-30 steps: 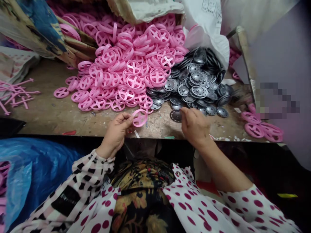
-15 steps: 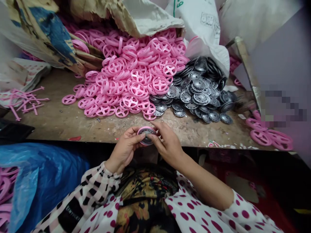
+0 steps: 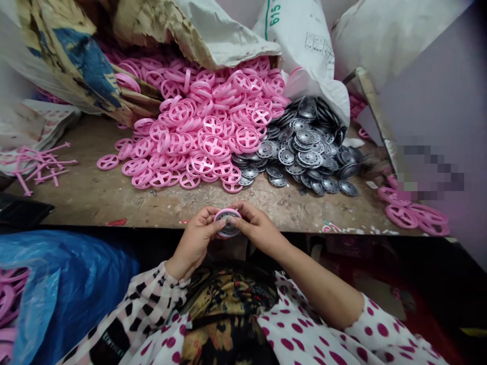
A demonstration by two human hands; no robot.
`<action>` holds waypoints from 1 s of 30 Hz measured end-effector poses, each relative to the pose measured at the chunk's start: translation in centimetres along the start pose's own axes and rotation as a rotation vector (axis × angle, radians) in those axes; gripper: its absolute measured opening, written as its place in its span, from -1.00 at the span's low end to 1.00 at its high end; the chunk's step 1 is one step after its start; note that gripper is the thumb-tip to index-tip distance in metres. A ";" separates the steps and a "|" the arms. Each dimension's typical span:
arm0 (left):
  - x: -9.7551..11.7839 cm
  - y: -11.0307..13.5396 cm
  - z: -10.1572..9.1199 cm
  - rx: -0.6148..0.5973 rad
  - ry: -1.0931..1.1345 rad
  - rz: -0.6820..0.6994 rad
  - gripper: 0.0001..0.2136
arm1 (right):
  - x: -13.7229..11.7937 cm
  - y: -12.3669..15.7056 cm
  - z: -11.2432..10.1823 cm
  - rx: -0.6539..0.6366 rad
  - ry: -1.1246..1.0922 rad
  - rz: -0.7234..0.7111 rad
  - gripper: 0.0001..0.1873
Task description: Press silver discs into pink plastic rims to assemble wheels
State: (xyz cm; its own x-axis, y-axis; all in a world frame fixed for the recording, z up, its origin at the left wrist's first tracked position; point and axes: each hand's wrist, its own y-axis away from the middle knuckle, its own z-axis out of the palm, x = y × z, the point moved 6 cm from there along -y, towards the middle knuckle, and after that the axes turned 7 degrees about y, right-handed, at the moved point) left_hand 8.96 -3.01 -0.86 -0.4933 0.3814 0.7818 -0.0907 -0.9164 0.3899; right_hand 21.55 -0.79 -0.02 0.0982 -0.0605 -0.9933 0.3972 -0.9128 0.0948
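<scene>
Between my two hands, at the front edge of the workbench, is a pink plastic wheel [image 3: 229, 232] with a dark grey hubcap disc set in its face. My left hand [image 3: 197, 236] grips its left side, thumb on the grey disc. On the other side my right hand [image 3: 259, 228] closes on the rim, its thumb also pressing the disc. Beyond them lies a big heap of pink spoked wheels [image 3: 213, 144]. A pile of dark grey discs [image 3: 304, 152] adjoins it on the right.
Torn sacks [image 3: 152, 25] and a white sack [image 3: 297, 40] stand behind the heaps. Pink sticks [image 3: 41, 165] lie at the left of the wooden bench [image 3: 87, 203]. Larger pink rings [image 3: 403, 215] rest at the right corner. A blue plastic bag [image 3: 76, 289] with pink parts sits below left.
My right fingers have curled closer round the wheel's rim, where the forefinger was more stretched out. The wheel and both hands sit slightly lower in view, and the camera has shifted a little.
</scene>
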 end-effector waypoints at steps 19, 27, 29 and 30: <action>5.5 -2.0 -3.9 0.024 -0.889 0.343 -0.76 | -1.2 4.7 1.4 -0.110 0.952 -0.279 -0.57; 8.2 -6.5 -5.5 0.350 -1.790 0.642 -0.75 | -1.4 -1.1 -9.5 0.392 1.465 -0.100 -0.62; 8.2 -7.0 -5.5 0.343 -1.856 0.605 -0.75 | -0.8 -2.3 -11.3 0.411 1.591 0.000 -0.62; 8.1 -7.0 -5.4 0.323 -1.867 0.595 -0.75 | -0.5 -2.6 -11.6 0.392 1.634 0.026 -0.62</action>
State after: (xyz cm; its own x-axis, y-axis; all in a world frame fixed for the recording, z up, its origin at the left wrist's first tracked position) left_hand 0.95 5.82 0.12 0.9786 -0.0819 0.1890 -0.0484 -0.9832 -0.1758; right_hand 31.06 6.33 0.94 0.9795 0.1476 0.1373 0.1692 -0.9722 -0.1619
